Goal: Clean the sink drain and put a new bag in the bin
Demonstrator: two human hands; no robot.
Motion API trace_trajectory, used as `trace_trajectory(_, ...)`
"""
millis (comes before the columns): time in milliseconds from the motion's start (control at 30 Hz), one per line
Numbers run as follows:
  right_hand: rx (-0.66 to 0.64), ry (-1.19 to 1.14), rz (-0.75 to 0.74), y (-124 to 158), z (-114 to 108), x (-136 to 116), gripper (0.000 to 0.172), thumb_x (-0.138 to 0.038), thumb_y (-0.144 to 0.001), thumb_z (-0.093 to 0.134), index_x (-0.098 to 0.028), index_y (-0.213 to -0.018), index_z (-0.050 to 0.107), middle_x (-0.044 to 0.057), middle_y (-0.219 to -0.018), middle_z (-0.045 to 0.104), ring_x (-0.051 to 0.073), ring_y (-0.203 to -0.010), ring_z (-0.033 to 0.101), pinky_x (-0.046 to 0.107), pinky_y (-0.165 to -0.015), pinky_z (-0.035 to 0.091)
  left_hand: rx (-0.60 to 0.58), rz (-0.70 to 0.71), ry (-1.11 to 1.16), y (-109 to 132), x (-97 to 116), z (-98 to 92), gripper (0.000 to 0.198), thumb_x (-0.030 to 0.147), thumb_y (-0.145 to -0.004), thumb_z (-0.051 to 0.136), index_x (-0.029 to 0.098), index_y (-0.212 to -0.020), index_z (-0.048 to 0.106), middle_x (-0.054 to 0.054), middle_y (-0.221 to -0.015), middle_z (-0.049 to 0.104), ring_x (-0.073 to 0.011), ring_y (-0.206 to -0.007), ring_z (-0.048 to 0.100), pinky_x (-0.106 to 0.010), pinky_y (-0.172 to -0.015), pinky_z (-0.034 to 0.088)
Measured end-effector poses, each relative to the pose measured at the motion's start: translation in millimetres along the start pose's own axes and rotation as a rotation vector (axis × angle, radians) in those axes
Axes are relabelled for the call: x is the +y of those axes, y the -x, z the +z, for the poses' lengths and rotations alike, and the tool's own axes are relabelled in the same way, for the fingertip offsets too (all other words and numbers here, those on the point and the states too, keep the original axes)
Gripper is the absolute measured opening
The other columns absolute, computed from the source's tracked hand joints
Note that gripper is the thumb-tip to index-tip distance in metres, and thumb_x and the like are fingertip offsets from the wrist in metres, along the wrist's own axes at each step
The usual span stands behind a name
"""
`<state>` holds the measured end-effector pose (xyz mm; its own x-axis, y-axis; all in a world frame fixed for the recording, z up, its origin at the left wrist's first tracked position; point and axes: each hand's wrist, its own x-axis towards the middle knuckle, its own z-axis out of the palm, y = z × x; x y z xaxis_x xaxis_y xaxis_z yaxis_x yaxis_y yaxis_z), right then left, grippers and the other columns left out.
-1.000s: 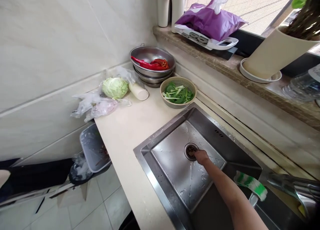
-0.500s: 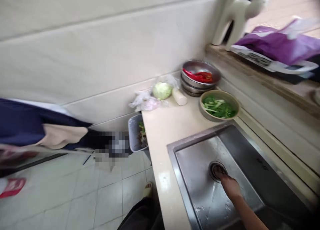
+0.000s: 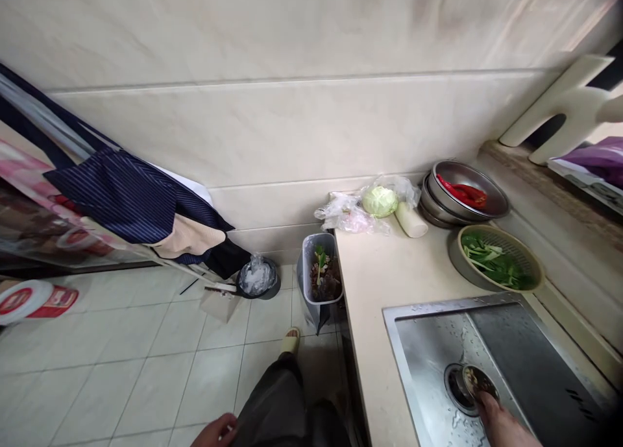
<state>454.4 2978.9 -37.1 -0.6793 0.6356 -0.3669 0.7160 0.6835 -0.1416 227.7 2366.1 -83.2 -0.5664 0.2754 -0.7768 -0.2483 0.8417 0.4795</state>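
Note:
My right hand [image 3: 499,421] grips a round sink strainer [image 3: 479,383] by its edge. Bits of food scrap sit in the strainer, which is tilted beside and partly over the dark drain hole [image 3: 455,387] of the steel sink [image 3: 428,350]. Water drops dot the sink floor. At the bottom edge of the view, my left hand [image 3: 217,431] hangs beside my leg, fingers loosely bent and apart, with nothing seen in it. Part of that hand is cut off by the frame.
A grey waste bin [image 3: 306,272] with vegetable scraps stands against the counter [image 3: 370,304]. On the counter are a green-leaf colander [image 3: 457,265], steel bowls [image 3: 496,194] with red peppers, a cabbage [image 3: 379,202] and a white radish [image 3: 411,220]. A smaller lined bin [image 3: 267,288] is farther left.
My right hand has lifted the strainer out of the drain. The view has swung left, bringing the waste bin and floor more into sight, and my left hand has come into view.

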Motion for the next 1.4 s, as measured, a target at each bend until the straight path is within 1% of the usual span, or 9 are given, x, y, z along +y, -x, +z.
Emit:
trace_trajectory(67,0.097,0.04,-0.061,7,-29,-45,0.037,-0.041,-0.084,0.033,-0.028,-0.099,0.064,0.013,-0.099,0.072,0.03,-0.085,0.068,0.042,-0.069,0.049,0.001,0.085,-0.016,-24,23,-24.1,0.031,0.051,-0.071,0.049,0.022,-0.08,0.054,-0.002,-0.08,0.067,-0.0227,-0.085,0.062,-0.03,-0.08,0.047)
trace_trajectory(167,0.216,0.053,-0.162,14,-73,-136,0.04,-0.045,-0.088,0.031,-0.026,-0.103,0.064,0.011,-0.097,0.072,0.028,-0.085,0.067,0.04,-0.07,0.048,-0.039,0.213,-0.029,-69,77,-63.5,0.03,0.046,-0.075,0.048,0.017,-0.082,0.055,-0.007,-0.085,0.066,-0.0245,-0.087,0.061,-0.033,-0.081,0.046)
trace_trajectory(300,0.192,-0.148,-0.285,-2,-103,-273,0.035,-0.047,-0.089,0.038,-0.028,-0.098,0.066,0.006,-0.096,0.072,0.023,-0.083,0.066,0.034,-0.073,0.047,-0.102,0.35,0.007,-132,154,-100.0,0.028,0.039,-0.079,0.052,0.016,-0.093,0.058,-0.01,-0.095,0.066,-0.0237,-0.093,0.06,-0.033,-0.087,0.043)
trace_trajectory(433,0.09,-0.675,-0.242,-54,-72,-384,0.022,-0.044,-0.079,0.058,-0.025,-0.083,0.067,0.004,-0.085,0.071,0.02,-0.078,0.063,0.03,-0.071,0.048,-0.153,0.424,0.064,-173,212,-110.3,0.034,0.035,-0.08,0.056,0.015,-0.107,0.058,-0.009,-0.096,0.065,-0.022,-0.089,0.059,-0.033,-0.084,0.043)
trace_trajectory(567,-0.08,-1.472,0.233,-114,-7,-453,0.024,-0.036,-0.062,0.076,-0.021,-0.068,0.059,-0.006,-0.052,0.051,0.009,-0.046,0.043,0.02,-0.043,0.036,-0.151,0.425,0.126,-195,247,-113.6,0.044,0.033,-0.082,0.055,0.01,-0.118,0.051,-0.009,-0.089,0.063,-0.0213,-0.082,0.056,-0.035,-0.08,0.042)
trace_trajectory(700,-0.191,-1.741,0.385,-155,37,-483,0.025,-0.032,-0.078,0.061,-0.021,-0.063,0.045,-0.01,-0.047,0.039,0.006,-0.039,0.034,0.016,-0.036,0.029,-0.175,0.399,0.219,-213,264,-119.8,0.055,0.033,-0.085,0.05,0.008,-0.132,0.038,-0.005,-0.081,0.061,-0.0185,-0.074,0.055,-0.033,-0.074,0.042)
trace_trajectory(900,-0.341,-2.07,0.514,-178,67,-489,0.029,-0.016,-0.09,0.043,-0.02,-0.062,0.037,-0.01,-0.048,0.034,0.003,-0.039,0.035,0.008,-0.035,0.025,-0.319,0.323,0.36,-224,268,-119.7,0.057,0.026,-0.082,0.055,0.012,-0.134,0.037,-0.002,-0.077,0.058,-0.014,-0.068,0.054,-0.028,-0.067,0.042)
trace_trajectory(1233,-0.502,-2.242,0.715,-173,69,-475,0.024,-0.013,-0.087,0.055,-0.019,-0.067,0.043,-0.01,-0.049,0.042,0.001,-0.034,0.038,0.008,-0.029,0.016,-0.364,0.237,0.481,-207,288,-128.2,0.044,0.018,-0.076,0.057,0.017,-0.118,0.044,0.005,-0.07,0.051,-0.0117,-0.062,0.053,-0.025,-0.06,0.041)
trace_trajectory(1400,-0.485,-2.256,0.722,-165,73,-479,0.024,-0.014,-0.087,0.056,-0.019,-0.067,0.043,-0.011,-0.049,0.042,0.0,-0.034,0.038,0.008,-0.029,0.016,-0.352,0.22,0.502,-204,290,-128.8,0.048,0.02,-0.073,0.06,0.019,-0.118,0.043,0.005,-0.072,0.051,-0.0118,-0.064,0.055,-0.025,-0.06,0.041)
